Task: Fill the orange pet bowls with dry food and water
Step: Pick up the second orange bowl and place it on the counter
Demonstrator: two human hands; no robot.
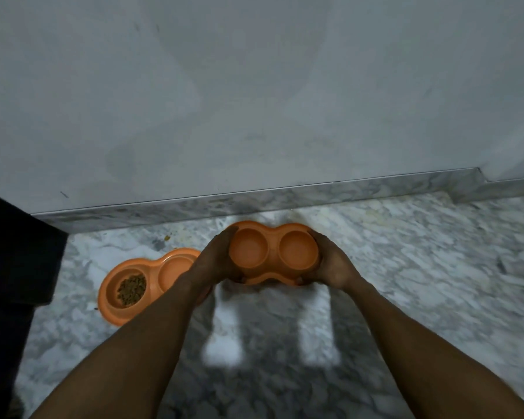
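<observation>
Two hands, left [217, 261] and right [333, 264], grip opposite ends of one empty double bowl [273, 252] above the marble floor [421, 267]. Second double bowl [146, 282], left, partly hidden by the forearm, holds kibble [132, 290] in one well. Beyond, open floor reaches the wall skirting [315, 195].

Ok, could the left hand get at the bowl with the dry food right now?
Probably not yet: the left hand is gripping the empty double bowl with the right hand. The food bowl lies close beside the left forearm, unobstructed.
</observation>
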